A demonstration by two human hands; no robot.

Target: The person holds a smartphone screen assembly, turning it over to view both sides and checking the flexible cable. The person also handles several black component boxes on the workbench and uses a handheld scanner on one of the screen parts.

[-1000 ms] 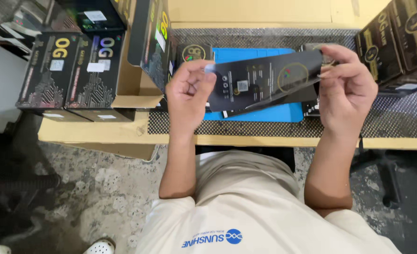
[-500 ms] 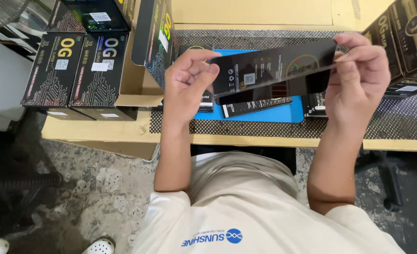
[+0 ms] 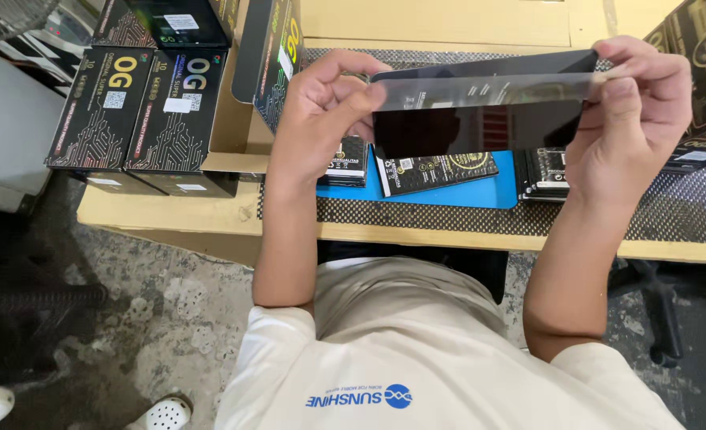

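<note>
Head view: my left hand (image 3: 321,111) and right hand (image 3: 636,111) each pinched one end of a thin black sleeve (image 3: 480,107), held above the blue mat (image 3: 456,195) at twelve o'clock. I judged it light, bendy and slick, best gripped by the edges.

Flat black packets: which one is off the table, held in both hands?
The long flat black packet, raised between the left hand and right hand. The other packets lie on the blue mat.

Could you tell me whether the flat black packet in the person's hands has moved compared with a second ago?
Yes. The flat black packet has risen and tilted flatter, away from the blue mat, now uncovering small packets there.
</note>
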